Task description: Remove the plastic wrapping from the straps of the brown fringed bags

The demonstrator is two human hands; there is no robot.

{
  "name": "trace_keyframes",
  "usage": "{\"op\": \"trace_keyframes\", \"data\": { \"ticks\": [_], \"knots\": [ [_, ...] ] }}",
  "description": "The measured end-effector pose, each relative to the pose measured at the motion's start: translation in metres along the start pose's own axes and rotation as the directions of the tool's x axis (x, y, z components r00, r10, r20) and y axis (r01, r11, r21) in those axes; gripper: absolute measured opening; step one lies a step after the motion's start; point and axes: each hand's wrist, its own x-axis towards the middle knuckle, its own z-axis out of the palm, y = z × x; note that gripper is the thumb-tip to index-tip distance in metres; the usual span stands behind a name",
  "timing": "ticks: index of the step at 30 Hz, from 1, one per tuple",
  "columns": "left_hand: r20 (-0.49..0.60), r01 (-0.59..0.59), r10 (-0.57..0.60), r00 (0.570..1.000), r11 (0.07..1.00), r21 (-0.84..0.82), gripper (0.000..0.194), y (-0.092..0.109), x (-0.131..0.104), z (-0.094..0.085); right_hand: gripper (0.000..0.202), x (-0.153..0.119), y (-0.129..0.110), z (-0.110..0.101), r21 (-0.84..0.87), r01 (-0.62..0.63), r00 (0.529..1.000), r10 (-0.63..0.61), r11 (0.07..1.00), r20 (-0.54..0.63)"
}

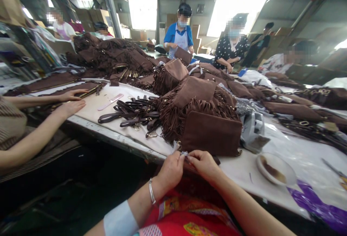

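My left hand (170, 169) and my right hand (204, 163) meet at the table's front edge, both closed in a pinch. Between their fingertips is a small piece of whitish translucent wrapping (184, 153); what it covers cannot be made out. Just beyond my fingers, a flat brown pouch (213, 133) leans with metal rings at its lower corners. Behind it are stacked brown fringed bags (195, 93). Left of them lies a heap of dark straps (135, 111) with metal clasps.
A pale comb (110, 102) lies left of the straps. To the right are a white dish (276, 169) with brown residue, purple plastic (317, 203) and scissors (334, 171). A co-worker's hands (70, 102) rest on brown pieces at left. More brown bags (114, 55) pile up behind.
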Motion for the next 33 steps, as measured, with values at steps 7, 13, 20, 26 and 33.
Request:
{"op": "trace_keyframes", "data": {
  "ticks": [7, 13, 20, 26, 33],
  "knots": [
    [0.002, -0.014, 0.014, 1.0, 0.991, 0.13, 0.029, 0.003, -0.002, 0.001, 0.031, -0.003, -0.001, -0.001, 0.037, -0.007, 0.999, 0.009, 0.999, -0.043],
    [0.024, -0.054, 0.05, 0.998, 0.977, 0.208, 0.03, 0.006, -0.004, 0.002, 0.031, 0.003, -0.006, 0.006, 0.006, -0.05, 0.995, 0.05, 0.999, -0.087],
    [0.022, -0.071, 0.068, 0.997, 0.977, 0.199, 0.031, -0.001, -0.005, 0.005, 0.036, 0.005, -0.001, 0.012, 0.074, -0.153, 0.985, 0.158, 0.985, -0.069],
    [0.093, -0.192, 0.169, 0.981, 0.917, 0.35, 0.03, -0.009, -0.012, 0.011, 0.044, 0.015, 0.013, 0.017, -0.076, -0.135, 0.987, 0.128, 0.988, -0.092],
    [0.078, -0.172, 0.159, 0.984, 0.961, 0.218, 0.029, -0.015, -0.015, 0.006, 0.043, 0.012, 0.021, 0.013, -0.11, -0.036, 0.999, 0.038, 0.993, 0.015]
  ]
}}
